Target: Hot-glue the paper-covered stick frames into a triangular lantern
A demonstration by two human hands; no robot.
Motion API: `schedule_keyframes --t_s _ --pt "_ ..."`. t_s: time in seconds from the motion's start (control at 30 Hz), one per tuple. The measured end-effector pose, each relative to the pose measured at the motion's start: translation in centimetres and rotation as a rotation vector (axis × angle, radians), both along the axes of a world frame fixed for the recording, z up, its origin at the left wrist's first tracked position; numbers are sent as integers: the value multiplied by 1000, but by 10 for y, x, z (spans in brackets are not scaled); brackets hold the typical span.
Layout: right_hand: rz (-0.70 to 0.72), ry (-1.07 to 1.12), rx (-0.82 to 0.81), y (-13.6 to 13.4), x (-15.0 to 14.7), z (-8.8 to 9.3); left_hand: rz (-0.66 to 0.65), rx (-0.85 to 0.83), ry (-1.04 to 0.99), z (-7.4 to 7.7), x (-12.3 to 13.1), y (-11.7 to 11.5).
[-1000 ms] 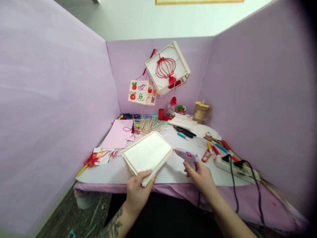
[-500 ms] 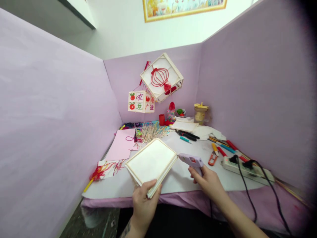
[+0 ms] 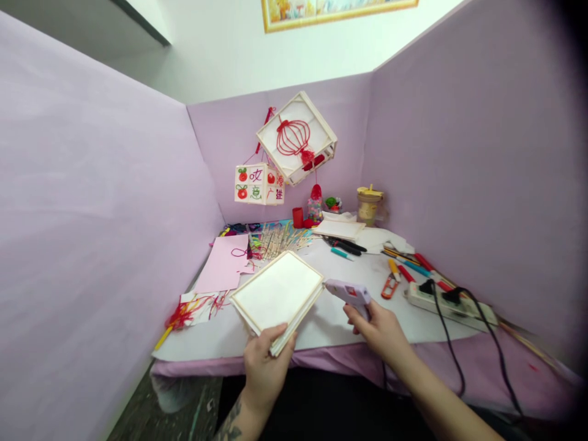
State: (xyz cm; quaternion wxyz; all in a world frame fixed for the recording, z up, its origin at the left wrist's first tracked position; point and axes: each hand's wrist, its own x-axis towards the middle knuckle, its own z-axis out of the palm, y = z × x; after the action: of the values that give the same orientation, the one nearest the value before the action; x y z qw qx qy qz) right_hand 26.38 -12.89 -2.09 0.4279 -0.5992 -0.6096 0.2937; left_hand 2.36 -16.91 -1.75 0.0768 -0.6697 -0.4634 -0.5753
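Note:
My left hand [image 3: 265, 366] grips the near corner of a flat white paper panel with a wooden frame [image 3: 278, 289], held tilted above the table's front edge. My right hand [image 3: 379, 329] is closed round the handle of a pale purple glue gun [image 3: 349, 292]. The gun's nozzle points left and sits right at the panel's right edge. A black cord runs down from the gun below my wrist.
A white sheet [image 3: 358, 275] covers the table inside purple partition walls. Two paper lanterns [image 3: 296, 138] hang at the back. Pink paper [image 3: 225, 263], wooden sticks [image 3: 275, 236], red thread [image 3: 184, 312], orange snips [image 3: 390, 285], pens and a power strip [image 3: 448, 303] lie around.
The view has tilted up and shifted slightly. Both hands keep their grips, with the glue gun's nozzle staying at the panel's right edge.

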Motion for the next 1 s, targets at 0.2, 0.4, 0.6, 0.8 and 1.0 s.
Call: schedule_keyframes --t_s 0.2,0.4,0.6,0.8,1.0 --pt "21 -5 3 -5 -5 4 -5 -8 -18 2 0 0" --pt "10 -15 0 -7 -6 2 -12 4 -22 1 1 0" --pt "5 -1 7 -5 -5 1 -33 -3 -17 0 0 -1" --pt "-62 31 1 0 -3 4 -36 -15 -9 -1 0 -1" --pt "28 -18 19 -13 -12 0 0 -19 -12 -1 1 -1"
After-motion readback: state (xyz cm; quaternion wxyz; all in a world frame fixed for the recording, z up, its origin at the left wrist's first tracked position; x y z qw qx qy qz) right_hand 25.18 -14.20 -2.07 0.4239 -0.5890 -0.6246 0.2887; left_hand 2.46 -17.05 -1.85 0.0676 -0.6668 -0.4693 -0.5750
